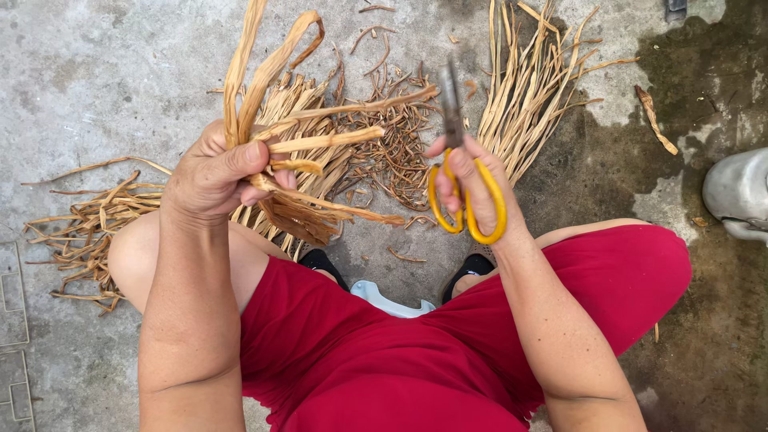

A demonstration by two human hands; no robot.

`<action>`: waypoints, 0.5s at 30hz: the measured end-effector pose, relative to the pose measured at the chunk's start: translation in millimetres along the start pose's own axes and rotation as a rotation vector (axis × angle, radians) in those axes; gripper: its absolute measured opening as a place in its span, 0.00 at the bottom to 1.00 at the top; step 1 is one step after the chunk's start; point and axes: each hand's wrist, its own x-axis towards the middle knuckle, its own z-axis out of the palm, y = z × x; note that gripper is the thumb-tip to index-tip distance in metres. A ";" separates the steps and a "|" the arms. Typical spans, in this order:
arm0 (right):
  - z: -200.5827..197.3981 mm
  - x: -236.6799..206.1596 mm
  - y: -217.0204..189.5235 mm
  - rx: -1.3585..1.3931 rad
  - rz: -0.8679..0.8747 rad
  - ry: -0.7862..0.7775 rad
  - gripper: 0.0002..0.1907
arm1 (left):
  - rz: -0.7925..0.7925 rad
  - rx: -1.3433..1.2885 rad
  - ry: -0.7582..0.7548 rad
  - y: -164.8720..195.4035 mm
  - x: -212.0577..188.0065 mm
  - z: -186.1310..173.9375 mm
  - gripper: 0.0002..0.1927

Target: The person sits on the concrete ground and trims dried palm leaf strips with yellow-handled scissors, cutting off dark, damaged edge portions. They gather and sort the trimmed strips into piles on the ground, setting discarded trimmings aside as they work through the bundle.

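The left hand (212, 172) is clenched around a bunch of dry tan strips (308, 144), thumb pressed across them. The strips' ends splay out toward 3 o'clock, and a few longer ones loop up toward 12 o'clock past the top edge. The right hand (472, 188) grips yellow-handled scissors (460, 180), fingers threaded through the loops; the dark blades point toward 12 o'clock and look closed, though they are blurred. The two hands are apart, with the scissors just at 3 o'clock of the strip ends and not touching them.

On the concrete floor (96, 72) below lie more strips: a pile (88, 224) at 9 o'clock of the left hand, a fan of longer pale ones (532, 88) at 1 o'clock of the right hand, and a heap of short curled trimmings (388, 152) between the two hands. A single scrap (656, 120) lies well apart at 2 o'clock on a dark wet patch. The person squats in red shorts (384, 352), with black sandals (320, 262) on the feet and a low pale stool (388, 300) showing between the knees. A grey metal vessel (736, 192) sits at the right edge, at 3 o'clock.
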 end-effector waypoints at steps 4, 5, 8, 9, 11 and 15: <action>8.9 -0.6 2.3 -0.100 0.025 -0.250 0.35 | -0.029 -0.025 -0.062 -1.4 -0.5 0.1 0.17; 11.1 -1.0 2.9 -0.032 0.037 -0.291 0.36 | -0.063 -0.026 -0.071 -2.2 -0.2 1.4 0.17; 15.5 -1.2 4.3 0.108 0.056 -0.378 0.39 | -0.177 0.028 -0.105 -6.3 2.4 8.5 0.16; 16.5 0.1 5.1 0.113 0.045 -0.385 0.39 | -0.216 0.059 -0.119 -7.6 3.9 11.0 0.16; 18.2 2.3 7.2 0.109 0.009 -0.288 0.37 | -0.230 0.093 -0.229 -9.5 6.9 15.3 0.17; 15.6 3.4 8.6 0.030 -0.130 0.014 0.33 | -0.244 0.132 -0.255 -8.1 8.5 18.1 0.16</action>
